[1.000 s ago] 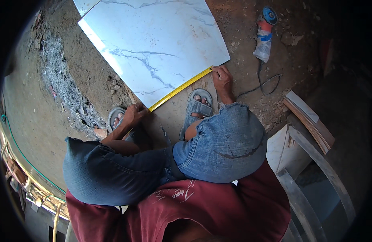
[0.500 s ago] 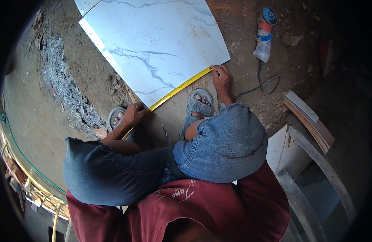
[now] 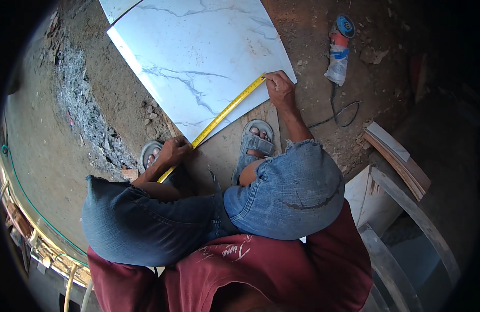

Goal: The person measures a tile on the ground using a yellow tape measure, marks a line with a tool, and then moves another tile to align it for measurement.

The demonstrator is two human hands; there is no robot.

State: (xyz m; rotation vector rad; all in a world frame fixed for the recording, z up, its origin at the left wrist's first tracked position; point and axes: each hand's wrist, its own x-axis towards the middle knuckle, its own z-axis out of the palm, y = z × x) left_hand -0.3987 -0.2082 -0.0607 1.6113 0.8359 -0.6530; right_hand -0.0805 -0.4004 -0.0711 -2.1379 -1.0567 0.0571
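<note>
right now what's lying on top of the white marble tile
A yellow tape measure runs across the tile near its edge, pinned by the right hand at one end and the left hand at the other. The ground beneath the tile is hidden.

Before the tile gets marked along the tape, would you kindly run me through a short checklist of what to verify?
1. Right hand pins the tape's far end at the tile's right edge: ok.
2. Left hand holds the near end by the tile's lower corner: ok.
3. Yellow tape measure lies straight and flat on the white marble tile: ok.
4. Tape parallel to the tile's near edge: not ok, it runs at an angle.
5. Marking tool in hand: not ok, none visible.
6. Angle grinder clear of the tile: ok.
</note>
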